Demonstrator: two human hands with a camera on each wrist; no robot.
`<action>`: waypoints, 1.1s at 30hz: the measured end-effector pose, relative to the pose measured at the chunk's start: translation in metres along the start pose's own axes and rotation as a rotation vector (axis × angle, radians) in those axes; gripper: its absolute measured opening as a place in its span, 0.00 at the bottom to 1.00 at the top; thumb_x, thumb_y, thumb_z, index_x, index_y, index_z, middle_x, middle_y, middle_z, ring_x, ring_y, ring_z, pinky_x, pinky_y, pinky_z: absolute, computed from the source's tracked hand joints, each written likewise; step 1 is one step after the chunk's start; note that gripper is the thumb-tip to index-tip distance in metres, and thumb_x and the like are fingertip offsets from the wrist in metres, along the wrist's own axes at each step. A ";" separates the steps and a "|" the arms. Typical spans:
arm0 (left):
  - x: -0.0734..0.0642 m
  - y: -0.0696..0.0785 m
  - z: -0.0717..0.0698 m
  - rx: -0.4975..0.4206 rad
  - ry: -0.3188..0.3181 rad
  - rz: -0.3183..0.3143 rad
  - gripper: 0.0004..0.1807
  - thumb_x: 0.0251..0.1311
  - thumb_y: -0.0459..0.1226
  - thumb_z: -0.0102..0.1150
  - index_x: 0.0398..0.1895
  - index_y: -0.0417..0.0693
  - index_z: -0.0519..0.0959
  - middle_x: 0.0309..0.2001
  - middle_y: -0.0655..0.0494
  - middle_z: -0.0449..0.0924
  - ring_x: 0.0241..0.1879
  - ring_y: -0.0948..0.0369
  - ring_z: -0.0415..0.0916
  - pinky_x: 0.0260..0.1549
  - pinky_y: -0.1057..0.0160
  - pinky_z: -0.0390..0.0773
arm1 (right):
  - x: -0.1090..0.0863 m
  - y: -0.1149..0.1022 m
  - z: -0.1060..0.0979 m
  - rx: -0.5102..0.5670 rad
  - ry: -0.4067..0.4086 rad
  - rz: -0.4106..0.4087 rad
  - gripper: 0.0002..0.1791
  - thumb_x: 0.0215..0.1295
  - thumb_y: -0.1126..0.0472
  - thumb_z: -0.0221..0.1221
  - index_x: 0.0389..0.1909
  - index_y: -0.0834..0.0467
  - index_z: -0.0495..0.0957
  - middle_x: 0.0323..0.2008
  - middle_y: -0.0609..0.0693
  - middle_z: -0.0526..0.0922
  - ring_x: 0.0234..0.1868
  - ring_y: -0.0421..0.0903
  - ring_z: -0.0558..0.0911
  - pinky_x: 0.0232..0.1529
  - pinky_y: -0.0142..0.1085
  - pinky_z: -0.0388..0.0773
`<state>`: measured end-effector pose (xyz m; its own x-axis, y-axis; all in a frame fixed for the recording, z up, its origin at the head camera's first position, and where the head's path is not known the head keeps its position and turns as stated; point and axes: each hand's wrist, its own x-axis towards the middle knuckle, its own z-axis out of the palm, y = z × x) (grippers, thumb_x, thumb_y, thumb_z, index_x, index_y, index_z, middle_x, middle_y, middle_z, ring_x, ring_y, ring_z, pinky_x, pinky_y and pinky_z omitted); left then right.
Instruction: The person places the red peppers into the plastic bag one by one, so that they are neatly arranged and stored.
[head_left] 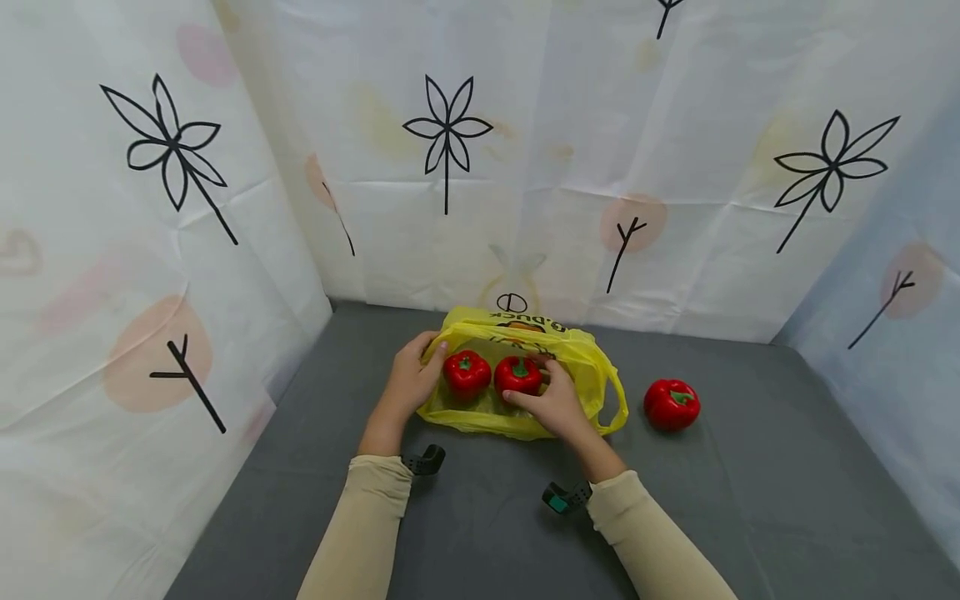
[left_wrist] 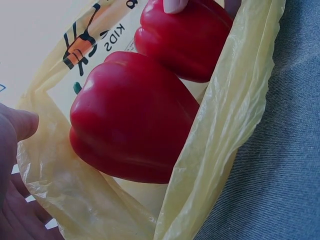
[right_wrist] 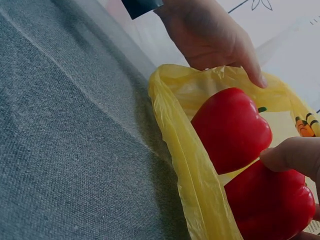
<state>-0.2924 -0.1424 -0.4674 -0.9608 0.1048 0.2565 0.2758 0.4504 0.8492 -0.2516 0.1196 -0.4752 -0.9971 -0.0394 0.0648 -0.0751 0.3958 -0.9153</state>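
Note:
A yellow plastic bag [head_left: 491,423] lies with its mouth spread wide, and two red bell peppers are inside. My left hand [head_left: 408,382] holds the bag's left edge, the thumb inside the rim and the fingers outside. Beside that thumb sits the left bell pepper [left_wrist: 132,117], untouched by either hand. Reaching into the mouth, my right hand [head_left: 561,404] grips the other bell pepper [head_left: 518,375] between thumb and fingers. The two peppers lie side by side, close together in the right wrist view.
A third red bell pepper [head_left: 671,406] stands on the grey tabletop [head_left: 480,525], right of the bag's handle loop [head_left: 619,400]. White patterned cloth [head_left: 525,167] hangs behind the table and along both sides.

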 end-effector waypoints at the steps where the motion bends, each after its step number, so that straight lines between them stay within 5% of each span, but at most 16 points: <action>1: 0.000 0.000 0.000 0.000 0.001 0.005 0.23 0.82 0.52 0.52 0.67 0.50 0.79 0.64 0.48 0.82 0.64 0.49 0.79 0.64 0.43 0.79 | 0.001 0.001 0.001 -0.002 0.002 -0.002 0.44 0.63 0.54 0.76 0.77 0.57 0.67 0.71 0.61 0.73 0.70 0.59 0.75 0.67 0.57 0.78; 33: 0.001 0.000 0.001 0.013 0.002 0.000 0.21 0.82 0.51 0.51 0.66 0.50 0.79 0.62 0.48 0.82 0.62 0.49 0.80 0.63 0.43 0.80 | 0.012 0.004 0.013 -0.092 -0.003 -0.024 0.45 0.61 0.51 0.76 0.75 0.60 0.68 0.70 0.62 0.74 0.71 0.61 0.74 0.67 0.59 0.77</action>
<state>-0.2936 -0.1409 -0.4673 -0.9607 0.1030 0.2577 0.2757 0.4617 0.8431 -0.2635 0.1092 -0.4834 -0.9950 -0.0523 0.0847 -0.0994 0.4771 -0.8732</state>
